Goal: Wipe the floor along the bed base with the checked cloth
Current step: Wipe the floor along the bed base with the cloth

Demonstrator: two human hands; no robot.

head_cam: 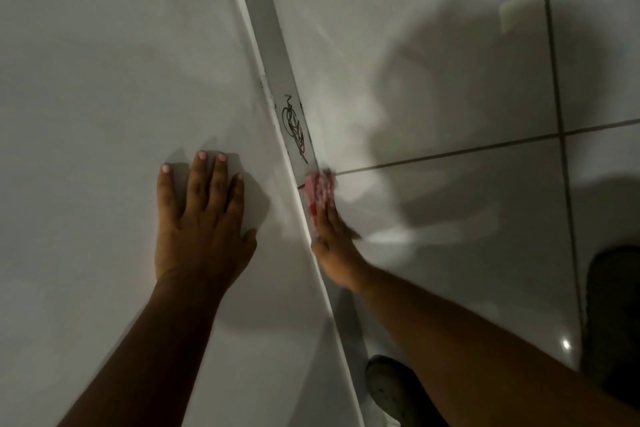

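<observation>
A white bed base fills the left half of the view; its top (104,62) is flat and its side face (273,55) drops to the tiled floor (433,218). My left hand (204,218) lies flat on the bed base top, fingers spread, holding nothing. My right hand (332,243) presses a red-and-white checked cloth (320,189) onto the floor right against the foot of the bed base, near a grout line. The hand and cloth are motion-blurred. Black scribble marks (294,128) run down the side face just above the cloth.
Glossy pale tiles with dark grout lines (450,152) spread to the right, under my shadow. A grey perforated shoe (388,388) stands near the bed base at the bottom. Another dark shape (613,315) sits at the right edge.
</observation>
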